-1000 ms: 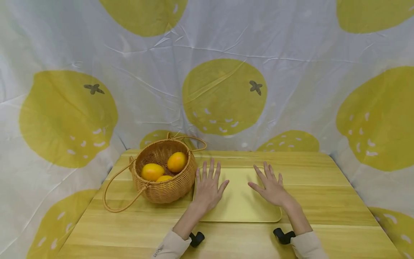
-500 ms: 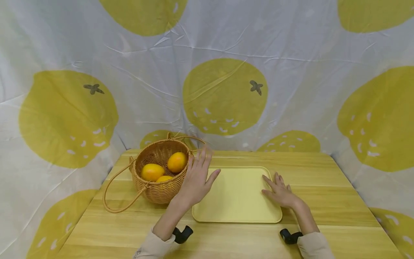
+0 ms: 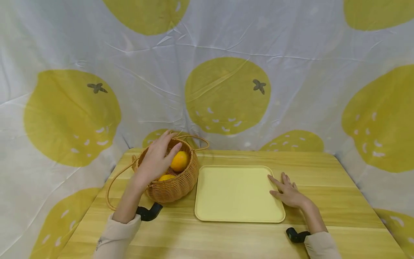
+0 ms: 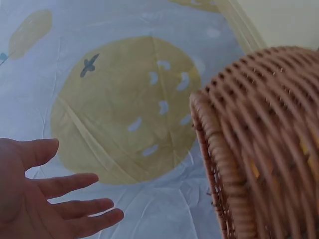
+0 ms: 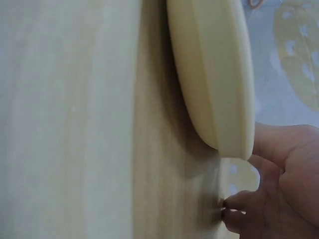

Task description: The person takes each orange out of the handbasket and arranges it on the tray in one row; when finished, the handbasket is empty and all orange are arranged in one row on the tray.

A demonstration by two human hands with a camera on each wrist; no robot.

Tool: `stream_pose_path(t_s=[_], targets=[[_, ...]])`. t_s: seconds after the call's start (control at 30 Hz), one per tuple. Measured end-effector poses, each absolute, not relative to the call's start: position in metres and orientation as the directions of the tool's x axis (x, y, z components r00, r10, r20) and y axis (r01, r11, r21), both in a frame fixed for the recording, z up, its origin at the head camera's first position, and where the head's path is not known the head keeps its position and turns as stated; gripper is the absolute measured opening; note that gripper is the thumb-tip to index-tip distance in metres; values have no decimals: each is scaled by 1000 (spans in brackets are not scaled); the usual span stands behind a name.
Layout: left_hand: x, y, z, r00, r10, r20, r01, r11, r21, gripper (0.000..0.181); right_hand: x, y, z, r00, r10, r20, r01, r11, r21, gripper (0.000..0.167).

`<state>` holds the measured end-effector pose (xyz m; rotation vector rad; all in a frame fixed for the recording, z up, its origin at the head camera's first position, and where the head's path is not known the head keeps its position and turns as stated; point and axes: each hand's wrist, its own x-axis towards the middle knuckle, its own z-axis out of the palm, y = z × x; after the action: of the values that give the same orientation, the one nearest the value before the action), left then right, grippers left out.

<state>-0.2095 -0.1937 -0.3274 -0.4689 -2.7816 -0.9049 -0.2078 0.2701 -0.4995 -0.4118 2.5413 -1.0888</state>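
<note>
In the head view a wicker basket holds orange-yellow fruit; one fruit shows plainly, others lie partly behind my left hand. That hand hovers over the basket's left part, fingers extended, gripping nothing. In the left wrist view my hand has spread fingers, beside the basket. A pale yellow tray lies flat right of the basket. My right hand is at its right edge, fingers spread and relaxed. The right wrist view shows that hand beside the tray's rim; whether it touches is unclear.
The wooden table carries the basket and tray. One basket handle droops over the left side, and another reaches to the right. Behind the table hangs a pale cloth with large yellow fruit prints. Black wrist mounts show below both hands.
My left hand has moved left from the tray's left side to above the basket. My right hand has shifted right, from over the tray to its right edge. Basket and tray look unmoved.
</note>
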Motion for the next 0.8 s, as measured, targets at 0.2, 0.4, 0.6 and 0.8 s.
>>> stream_pose_path(t_s=[0.2, 0.4, 0.6, 0.8], targets=[[-236, -226, -317, -917, 345, 202, 393, 689, 609, 45, -207, 271, -500, -897, -402, -182, -147, 660, -736, 69], [-272, -249, -324, -879, 476, 22, 371, 654, 659, 36, -206, 274, -501, -894, -408, -182, -157, 668, -728, 69], [-299, -253, -329, -834, 538, -126, 347, 687, 638, 32, -206, 274, -501, -892, -412, -186, -155, 665, -730, 69], [-325, -255, -349, -799, 542, -259, 252, 694, 674, 39, -207, 274, -501, -892, -411, -189, -154, 668, -728, 69]])
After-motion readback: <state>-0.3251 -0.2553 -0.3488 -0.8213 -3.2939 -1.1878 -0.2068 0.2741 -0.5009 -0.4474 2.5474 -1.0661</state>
